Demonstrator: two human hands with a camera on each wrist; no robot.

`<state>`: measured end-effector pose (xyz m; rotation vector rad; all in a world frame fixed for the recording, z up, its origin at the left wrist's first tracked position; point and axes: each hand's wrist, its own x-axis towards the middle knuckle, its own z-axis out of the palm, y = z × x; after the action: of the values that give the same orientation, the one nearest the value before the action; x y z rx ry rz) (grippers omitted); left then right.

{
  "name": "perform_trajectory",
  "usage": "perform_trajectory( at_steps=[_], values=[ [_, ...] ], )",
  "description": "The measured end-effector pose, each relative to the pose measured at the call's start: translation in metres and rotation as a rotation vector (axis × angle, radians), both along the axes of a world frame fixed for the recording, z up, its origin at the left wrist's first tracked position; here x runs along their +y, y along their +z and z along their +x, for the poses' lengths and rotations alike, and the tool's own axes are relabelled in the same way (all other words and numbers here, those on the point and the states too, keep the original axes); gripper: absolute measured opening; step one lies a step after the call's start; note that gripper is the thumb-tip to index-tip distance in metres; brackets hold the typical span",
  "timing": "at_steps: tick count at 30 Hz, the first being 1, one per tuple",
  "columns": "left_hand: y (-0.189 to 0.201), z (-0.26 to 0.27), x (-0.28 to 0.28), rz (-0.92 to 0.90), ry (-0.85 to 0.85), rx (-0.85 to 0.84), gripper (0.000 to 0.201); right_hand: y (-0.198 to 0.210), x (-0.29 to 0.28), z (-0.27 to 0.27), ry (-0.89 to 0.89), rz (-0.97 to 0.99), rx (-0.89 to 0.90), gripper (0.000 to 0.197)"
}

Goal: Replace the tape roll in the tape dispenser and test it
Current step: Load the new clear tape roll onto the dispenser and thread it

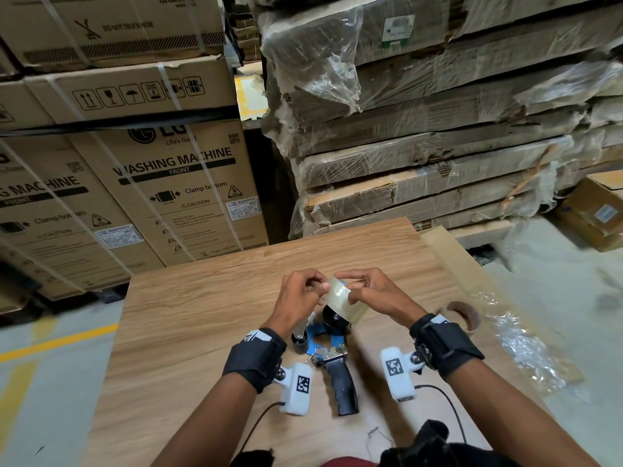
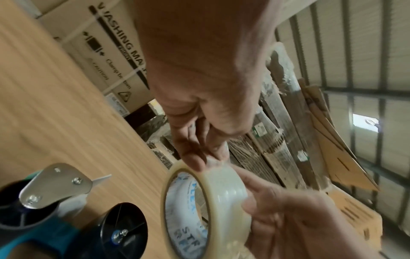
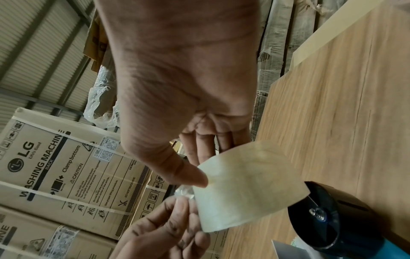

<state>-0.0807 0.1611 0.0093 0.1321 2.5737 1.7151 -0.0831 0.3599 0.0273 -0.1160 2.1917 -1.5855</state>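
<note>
Head view: a new clear tape roll [image 1: 344,299] is held above the empty tape dispenser [image 1: 332,345] while its loose end is picked free.

The right hand [image 1: 377,293] grips the roll, thumb on the outer face and fingers [image 3: 205,145] curled behind, above the tabletop [image 1: 202,315]. The left hand [image 1: 298,294] pinches at the roll's edge, where a crinkled tab of tape [image 2: 214,162] shows between thumb and fingertips. My advice: keep the roll steady, peel the tab squarely so it does not split, and pull out a short leader before seating the roll on the black hub [image 2: 124,233]. An empty brown core [image 1: 463,315] lies to the right.
</note>
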Motion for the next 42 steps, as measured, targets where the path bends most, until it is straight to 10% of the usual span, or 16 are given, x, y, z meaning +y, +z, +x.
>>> perform_trajectory(
  at_steps=[7,32,42],
  values=[
    [-0.003,-0.003,-0.014,0.228,-0.164,-0.239,0.016,0.005,0.005,0.005,0.077,0.006,-0.018,0.059],
    [0.002,0.002,-0.019,0.472,-0.208,-0.212,0.011,-0.007,0.025,-0.007,0.205,-0.032,-0.146,0.082],
    [-0.021,-0.008,-0.03,0.12,-0.028,-0.046,0.019,-0.017,0.021,-0.022,0.068,0.225,0.122,0.106]
  ],
)
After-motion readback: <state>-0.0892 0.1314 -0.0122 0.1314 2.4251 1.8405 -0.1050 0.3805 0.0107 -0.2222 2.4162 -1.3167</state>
